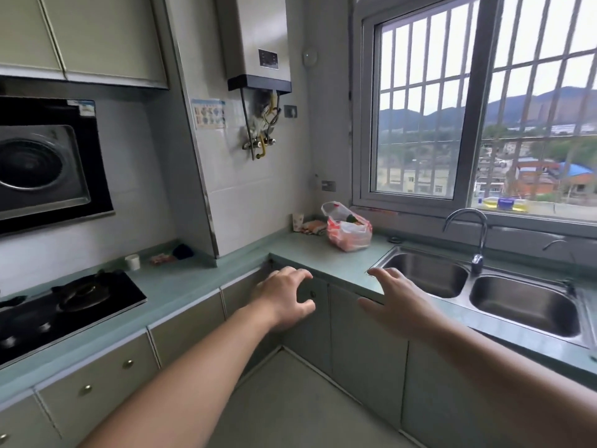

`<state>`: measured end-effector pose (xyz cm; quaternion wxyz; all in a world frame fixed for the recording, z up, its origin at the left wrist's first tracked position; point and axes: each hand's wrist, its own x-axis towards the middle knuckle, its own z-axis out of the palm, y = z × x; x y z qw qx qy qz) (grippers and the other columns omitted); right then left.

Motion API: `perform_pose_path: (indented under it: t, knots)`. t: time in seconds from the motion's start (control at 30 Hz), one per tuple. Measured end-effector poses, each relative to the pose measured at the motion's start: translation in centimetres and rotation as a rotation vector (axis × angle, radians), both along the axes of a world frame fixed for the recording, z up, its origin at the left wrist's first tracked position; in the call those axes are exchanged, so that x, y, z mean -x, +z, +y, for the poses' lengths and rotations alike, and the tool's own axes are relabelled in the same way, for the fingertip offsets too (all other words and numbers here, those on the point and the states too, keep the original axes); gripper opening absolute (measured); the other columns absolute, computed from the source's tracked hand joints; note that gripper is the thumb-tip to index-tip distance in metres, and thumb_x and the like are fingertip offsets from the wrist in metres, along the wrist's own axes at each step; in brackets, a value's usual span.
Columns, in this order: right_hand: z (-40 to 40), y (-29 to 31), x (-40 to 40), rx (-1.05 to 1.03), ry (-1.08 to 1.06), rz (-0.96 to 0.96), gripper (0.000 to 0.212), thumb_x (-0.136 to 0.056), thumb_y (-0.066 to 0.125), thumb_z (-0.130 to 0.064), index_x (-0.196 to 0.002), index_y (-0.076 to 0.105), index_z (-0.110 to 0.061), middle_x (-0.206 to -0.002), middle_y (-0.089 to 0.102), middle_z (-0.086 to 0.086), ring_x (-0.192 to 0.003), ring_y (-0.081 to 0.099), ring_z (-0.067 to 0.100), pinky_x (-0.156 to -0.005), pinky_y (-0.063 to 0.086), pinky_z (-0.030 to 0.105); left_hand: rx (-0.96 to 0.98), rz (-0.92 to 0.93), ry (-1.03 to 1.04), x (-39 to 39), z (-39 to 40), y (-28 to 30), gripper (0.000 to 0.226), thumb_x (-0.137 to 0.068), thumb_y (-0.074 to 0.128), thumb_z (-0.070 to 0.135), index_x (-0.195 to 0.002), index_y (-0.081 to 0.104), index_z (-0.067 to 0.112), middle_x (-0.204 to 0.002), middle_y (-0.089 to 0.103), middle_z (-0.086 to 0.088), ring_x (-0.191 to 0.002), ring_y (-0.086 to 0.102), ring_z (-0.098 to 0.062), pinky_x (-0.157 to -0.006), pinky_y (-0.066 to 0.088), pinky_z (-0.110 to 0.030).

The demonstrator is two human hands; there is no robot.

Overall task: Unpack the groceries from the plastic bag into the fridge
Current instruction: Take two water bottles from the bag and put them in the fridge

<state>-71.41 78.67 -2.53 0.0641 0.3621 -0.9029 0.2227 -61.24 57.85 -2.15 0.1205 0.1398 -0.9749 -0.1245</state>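
A red-and-white plastic bag stands on the green counter in the far corner under the window, its mouth loose and dark items showing inside. My left hand is stretched out in front of the counter's edge, fingers spread and loosely bent, holding nothing. My right hand reaches forward beside it with relaxed fingers, also holding nothing, its fingertips over the counter edge. Both hands are well short of the bag. No fridge is in view.
A double steel sink with a tap lies right of the bag. A paper cup and a cloth sit left of it. A gas hob is at the left, with a small cup behind it.
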Motion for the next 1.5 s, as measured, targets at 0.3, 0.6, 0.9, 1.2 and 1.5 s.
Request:
perform_pose_path:
  t: [0.3,0.6,0.9,1.2,1.5]
  knots:
    - [-6.1,-0.7,9.3,-0.079,-0.065,0.046,0.062,-0.087,0.053,-0.055,-0.141,0.035,-0.028,-0.135,0.047,-0.006,-0.122,0.049,0.016,-0.092,0.048,0.037,0.032,0.030,-0.016,9.7,-6.5,-1.8,0.055,-0.085,0.057,0.047,-0.137,0.046,0.032,-0.140,0.048,0.007,-0.128,0.046,-0.017,-0.108,0.035,-0.040]
    - [-15.0,-0.3,20.5,-0.139,-0.161,0.085,0.060,-0.087,0.052,-0.055,-0.140,0.037,-0.028,-0.133,0.047,-0.004,-0.119,0.049,0.018,-0.091,0.048,0.037,-0.004,-0.002,-0.023,20.9,-18.2,-2.0,0.053,-0.086,0.056,0.045,-0.136,0.045,0.031,-0.142,0.047,0.006,-0.128,0.045,-0.017,-0.105,0.037,-0.036]
    - [-20.6,-3.3,32.7,-0.118,-0.200,0.011,0.062,-0.088,0.052,-0.056,-0.141,0.036,-0.027,-0.135,0.047,-0.001,-0.116,0.053,0.019,-0.091,0.049,0.037,-0.007,-0.085,-0.066,33.0,-24.4,-4.4,0.053,-0.087,0.055,0.045,-0.137,0.043,0.033,-0.143,0.043,0.009,-0.130,0.042,-0.015,-0.101,0.039,-0.034]
    - [-27.5,-6.0,48.0,-0.080,-0.146,-0.090,0.061,-0.088,0.055,-0.053,-0.141,0.038,-0.025,-0.142,0.046,0.002,-0.120,0.052,0.021,-0.093,0.047,0.035,-0.084,-0.167,-0.009,45.4,-29.8,-6.8,0.053,-0.083,0.055,0.045,-0.134,0.046,0.033,-0.141,0.045,0.009,-0.128,0.044,-0.014,-0.103,0.042,-0.040]
    - [-33.0,-6.6,58.2,-0.090,-0.192,-0.109,0.057,-0.088,0.056,-0.051,-0.137,0.041,-0.026,-0.138,0.049,0.001,-0.118,0.053,0.020,-0.090,0.048,0.034,-0.092,-0.153,-0.056,57.1,-36.1,-7.1,0.053,-0.085,0.054,0.046,-0.136,0.045,0.035,-0.142,0.043,0.010,-0.127,0.044,-0.014,-0.099,0.044,-0.040]
